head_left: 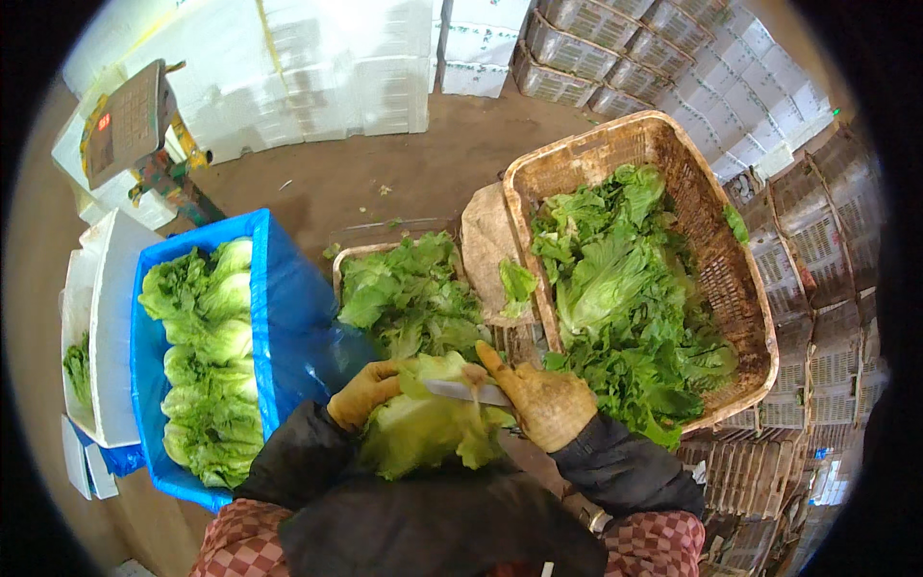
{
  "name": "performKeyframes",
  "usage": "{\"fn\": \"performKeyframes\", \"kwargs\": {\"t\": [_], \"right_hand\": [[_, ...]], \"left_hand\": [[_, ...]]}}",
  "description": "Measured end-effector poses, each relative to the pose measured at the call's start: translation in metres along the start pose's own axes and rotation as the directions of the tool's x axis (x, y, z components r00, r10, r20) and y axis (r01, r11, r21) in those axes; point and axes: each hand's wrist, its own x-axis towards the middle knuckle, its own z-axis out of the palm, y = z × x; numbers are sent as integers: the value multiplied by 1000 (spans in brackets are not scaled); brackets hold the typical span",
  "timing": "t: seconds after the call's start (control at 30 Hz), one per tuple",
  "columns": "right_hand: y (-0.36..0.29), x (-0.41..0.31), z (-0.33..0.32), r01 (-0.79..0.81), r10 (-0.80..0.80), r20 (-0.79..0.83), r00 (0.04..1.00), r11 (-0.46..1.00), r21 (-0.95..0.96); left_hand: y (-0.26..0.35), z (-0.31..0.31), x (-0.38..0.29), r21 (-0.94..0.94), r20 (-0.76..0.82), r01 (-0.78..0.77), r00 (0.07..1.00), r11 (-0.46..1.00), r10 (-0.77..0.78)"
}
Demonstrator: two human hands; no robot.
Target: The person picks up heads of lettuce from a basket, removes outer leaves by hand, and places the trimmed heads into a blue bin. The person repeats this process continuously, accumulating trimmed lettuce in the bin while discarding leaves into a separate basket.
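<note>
My left hand [366, 395], in a yellow work glove, grips a head of leafy lettuce [418, 425] in front of my lap. In my gloved right hand [546, 400] is a knife; its blade [465, 390] lies across the lettuce by the cut stem end. The knife's handle is hidden in my fist. Just beyond my hands, loose leaves [411, 292] fill a low container. To the right stands a large dirty plastic crate [721, 288] with untrimmed lettuce [613, 267] inside. On the left, several lettuce heads [216, 368] sit in rows in a box lined with blue plastic [270, 310].
A platform scale with a display [126, 126] stands at the back left. White foam boxes [324, 79] are stacked behind it. More plastic crates [815, 238] pile up on the right. A foam box [108, 339] holding some greens is at far left. Scraps lie on the floor [346, 166].
</note>
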Motion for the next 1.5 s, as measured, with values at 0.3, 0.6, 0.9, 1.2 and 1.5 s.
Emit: {"fn": "performKeyframes", "kwargs": {"t": [0.3,0.6,0.9,1.2,1.5], "right_hand": [[16,4,20,-333,318,105,942,921,202],[-7,36,5,-237,347,-46,937,724,648],[-18,59,28,-107,146,-84,986,929,353],[75,34,64,-59,202,-210,957,841,538],[32,57,179,-218,-162,147,976,-692,688]], "left_hand": [[-5,13,-51,-122,-96,-45,995,992,34],[23,-26,-30,450,37,-269,958,852,283],[31,-3,-5,231,-131,-60,987,971,92],[63,2,-9,110,-224,-204,949,973,224],[90,73,13,810,5,-215,933,545,360]]}}
